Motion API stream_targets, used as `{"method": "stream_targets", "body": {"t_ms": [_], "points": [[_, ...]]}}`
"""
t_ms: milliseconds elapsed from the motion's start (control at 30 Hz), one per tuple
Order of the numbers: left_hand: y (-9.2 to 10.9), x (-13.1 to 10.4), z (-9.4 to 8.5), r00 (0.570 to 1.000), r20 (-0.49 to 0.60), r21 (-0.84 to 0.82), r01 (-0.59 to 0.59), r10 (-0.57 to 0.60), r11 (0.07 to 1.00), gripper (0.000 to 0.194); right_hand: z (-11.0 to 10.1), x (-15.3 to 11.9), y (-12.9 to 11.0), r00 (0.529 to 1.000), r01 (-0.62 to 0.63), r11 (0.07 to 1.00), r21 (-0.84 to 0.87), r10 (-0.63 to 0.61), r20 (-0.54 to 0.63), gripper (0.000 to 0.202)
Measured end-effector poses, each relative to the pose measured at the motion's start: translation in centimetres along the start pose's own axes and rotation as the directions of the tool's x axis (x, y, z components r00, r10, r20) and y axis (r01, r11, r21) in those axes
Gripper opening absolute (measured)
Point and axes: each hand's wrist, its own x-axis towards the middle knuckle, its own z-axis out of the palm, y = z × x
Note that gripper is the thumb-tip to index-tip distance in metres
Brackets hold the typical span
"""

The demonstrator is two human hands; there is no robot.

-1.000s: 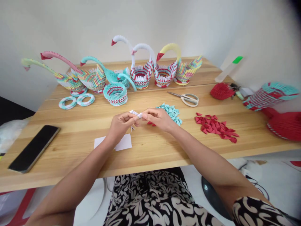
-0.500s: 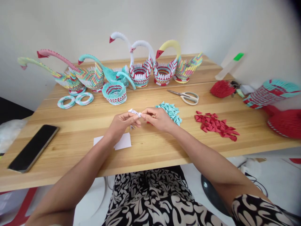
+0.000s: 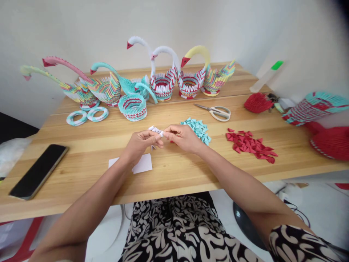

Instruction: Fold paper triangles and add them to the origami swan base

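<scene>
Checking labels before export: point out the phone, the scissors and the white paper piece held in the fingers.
Phone [image 3: 39,171]: head view, middle of its dark screen.
Scissors [image 3: 210,109]: head view, near the pivot.
White paper piece [image 3: 161,134]: head view, the small part that shows.

A black garment [image 3: 174,236] patterned with curling cream shapes is worn; its right sleeve [image 3: 291,244] is printed alike, and the forearms [image 3: 234,180] are bare.
</scene>
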Motion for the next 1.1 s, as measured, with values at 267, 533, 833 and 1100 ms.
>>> {"method": "stream_targets", "body": {"t_ms": [267, 533, 833, 1100], "points": [[0.4, -0.3, 0.7, 0.992, -0.085, 0.102, -0.08, 0.088, 0.992, 0.031, -0.1, 0.1, 0.3, 1.0, -0.019, 0.997, 0.079, 0.017, 0.019, 0.032], [-0.2, -0.4, 0.8, 0.979, -0.108, 0.167, -0.155, 0.174, 0.974, 0.025, 0.0, 0.1, 0.5, 0.996, -0.091, 0.989, 0.119, 0.089, 0.019, 0.035], [-0.7, -0.4, 0.9, 0.968, -0.132, 0.256, -0.173, 0.212, 0.951, 0.023, -0.1, 0.2, 0.0, 0.996, -0.094, 0.987, 0.13, 0.094, 0.001, 0.028], [-0.2, -0.5, 1.1, 0.976, -0.158, 0.146, -0.124, 0.147, 0.982, 0.025, -0.3, 0.3, 0.4, 0.989, -0.139, 0.959, 0.249, 0.122, 0.083, 0.031]]}}
